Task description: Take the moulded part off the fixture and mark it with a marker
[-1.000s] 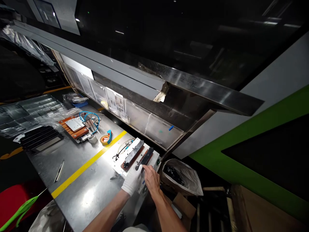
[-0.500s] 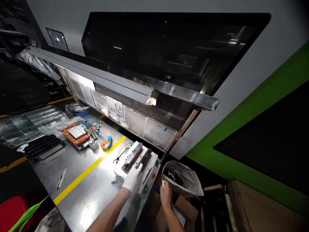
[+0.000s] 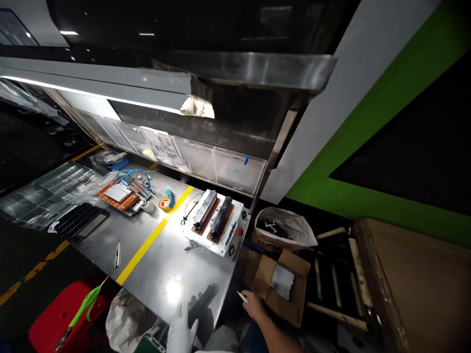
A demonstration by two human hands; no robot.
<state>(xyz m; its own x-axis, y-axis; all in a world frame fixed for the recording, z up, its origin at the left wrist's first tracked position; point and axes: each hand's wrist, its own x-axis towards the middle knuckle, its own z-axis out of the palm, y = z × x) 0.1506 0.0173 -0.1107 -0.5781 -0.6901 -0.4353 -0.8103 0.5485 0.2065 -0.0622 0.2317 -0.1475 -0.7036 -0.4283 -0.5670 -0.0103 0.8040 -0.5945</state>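
Note:
My left hand [image 3: 180, 331], in a white glove, rests at the near edge of the steel table [image 3: 162, 274] with its fingers spread, holding nothing. My bare right hand [image 3: 253, 305] hangs off the table's right edge beside an open cardboard box [image 3: 283, 287] and pinches a small pale sliver. Farther along the table lies a white fixture plate [image 3: 217, 225] carrying two dark bars on red-brown holders, with a blue pen and coloured buttons on it.
A plastic bag of dark parts [image 3: 283, 229] sits beyond the box. A yellow stripe [image 3: 154, 235] crosses the table. Tape roll [image 3: 166, 202], an orange board with blue tubing [image 3: 123, 193], a black grille [image 3: 79, 220] and clear trays lie left. A red stool [image 3: 59, 314] stands below.
Both hands have drawn back from the fixture plate toward me; the right went past the bag down beside the cardboard box. The view has swung downward and right.

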